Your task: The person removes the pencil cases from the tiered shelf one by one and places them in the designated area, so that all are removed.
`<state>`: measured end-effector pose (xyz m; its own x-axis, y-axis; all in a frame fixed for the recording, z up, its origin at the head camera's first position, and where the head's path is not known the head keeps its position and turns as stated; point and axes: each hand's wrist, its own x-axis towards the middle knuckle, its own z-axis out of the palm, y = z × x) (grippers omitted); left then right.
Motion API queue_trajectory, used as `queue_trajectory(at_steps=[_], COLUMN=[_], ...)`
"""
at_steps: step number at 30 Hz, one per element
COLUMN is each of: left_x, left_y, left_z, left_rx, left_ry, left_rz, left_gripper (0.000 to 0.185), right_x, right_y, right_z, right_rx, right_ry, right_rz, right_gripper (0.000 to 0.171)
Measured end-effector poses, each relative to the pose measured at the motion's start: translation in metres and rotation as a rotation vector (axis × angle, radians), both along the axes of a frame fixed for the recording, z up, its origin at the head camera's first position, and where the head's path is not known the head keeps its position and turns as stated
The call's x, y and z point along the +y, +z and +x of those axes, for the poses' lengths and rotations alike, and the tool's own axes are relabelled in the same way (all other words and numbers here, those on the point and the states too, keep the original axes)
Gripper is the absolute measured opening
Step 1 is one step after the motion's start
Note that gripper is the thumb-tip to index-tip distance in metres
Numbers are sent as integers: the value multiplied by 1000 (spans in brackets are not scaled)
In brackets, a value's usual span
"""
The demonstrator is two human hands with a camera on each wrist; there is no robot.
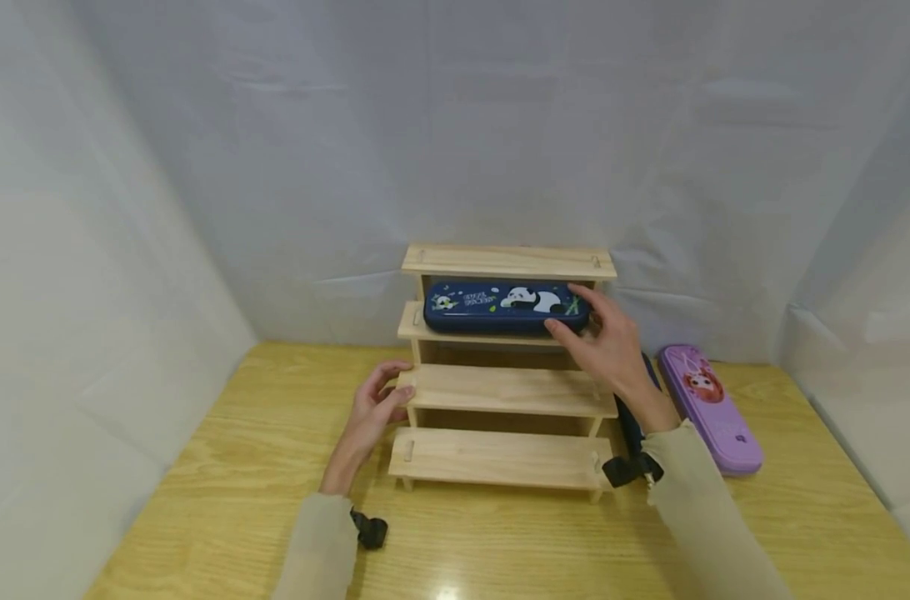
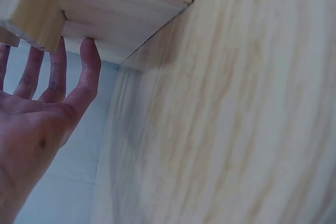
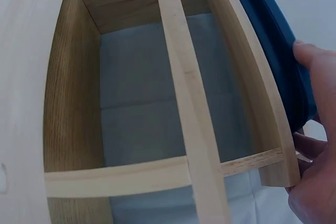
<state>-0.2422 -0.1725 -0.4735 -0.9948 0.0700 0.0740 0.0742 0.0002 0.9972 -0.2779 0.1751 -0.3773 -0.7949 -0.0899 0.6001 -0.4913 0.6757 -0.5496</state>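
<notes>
While right hand (image 1: pixel 603 340) pinches navy panda pencil case (image 1: pixel 504 307) at right end on stepped wooden rack (image 1: pixel 504 390), left hand (image 1: pixel 375 408), fingers straight, steadies rack's left edge. Case likely light, rigid, smooth; grip by ends.

Staged recording booth, white fabric backdrop (image 1: pixel 275 167) on three sides, bare wooden table (image 1: pixel 222 500)

A dark case (image 1: pixel 629 417) is being hidden almost wholly behind the right hand (image 1: pixel 608 343) and its sleeve; the tabletop (image 2: pixel 236 129) is being blurred in the left wrist view; the blue pencil case (image 3: pixel 273 40) is being cut off by the right wrist view's upper edge; its small lettering cannot be read.
</notes>
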Motion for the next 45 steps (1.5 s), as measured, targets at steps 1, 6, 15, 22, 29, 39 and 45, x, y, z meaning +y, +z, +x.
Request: queue_trajectory(at_steps=[1,6,15,22,29,39,45], left_x=[0,0,-2,-1,0,1,0], left_y=[0,0,0,0,-1,-2,-2], left_z=[0,0,0,0,-1,-2,-2], left_rx=[0,0,10,14,6,9,12], left_ry=[0,3,2,5,13,4,2], left_rz=[0,3,-2,0,-3,-1,2], left_gripper=[39,39,39,39,38,39,38], right_x=[0,2,7,9,12,17,23], right_y=[1,3,8,11,10,0,-6], right_z=[0,2,6,13,18,31,36], right_rx=[-17,-126,-267,-295,-217,-28,70], right_ry=[-1,57,130,114,124,147,160], right_rz=[-2,-66,-36,0,35,44,21], right_gripper=[63,65,79,78,80,84,84])
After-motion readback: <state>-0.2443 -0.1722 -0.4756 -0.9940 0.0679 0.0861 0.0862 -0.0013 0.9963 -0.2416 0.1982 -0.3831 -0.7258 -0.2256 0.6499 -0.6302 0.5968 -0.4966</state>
